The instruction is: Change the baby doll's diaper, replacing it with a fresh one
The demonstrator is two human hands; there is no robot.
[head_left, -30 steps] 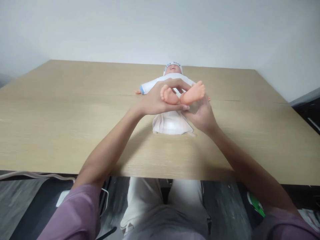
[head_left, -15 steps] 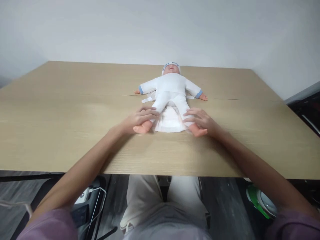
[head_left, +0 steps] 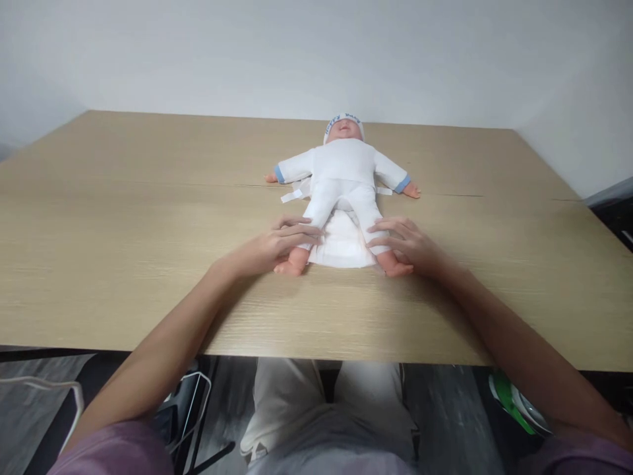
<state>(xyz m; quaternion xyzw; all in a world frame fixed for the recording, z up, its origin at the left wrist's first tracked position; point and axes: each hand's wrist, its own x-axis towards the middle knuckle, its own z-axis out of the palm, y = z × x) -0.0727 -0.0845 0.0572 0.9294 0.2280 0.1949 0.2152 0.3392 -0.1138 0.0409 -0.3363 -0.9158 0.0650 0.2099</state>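
Observation:
A baby doll (head_left: 343, 175) in a white suit and cap lies on its back on the wooden table (head_left: 123, 218), legs spread toward me. Under its hips lies an unfolded white diaper (head_left: 340, 245), with tabs showing beside its waist. My left hand (head_left: 274, 245) rests over the doll's left-side ankle, fingers laid across the leg, the bare foot (head_left: 291, 265) poking out beneath. My right hand (head_left: 408, 244) lies over the other ankle in the same way, with that foot (head_left: 398, 267) at my fingertips.
The table's front edge runs just before my lap. Below it are a cable and dark objects at left (head_left: 188, 396) and a green and white object on the floor at right (head_left: 514, 402). A plain white wall stands behind the table.
A second ago both hands held the doll's feet lifted high. The legs have since come down flat and spread on the table, and my hands now rest on the ankles.

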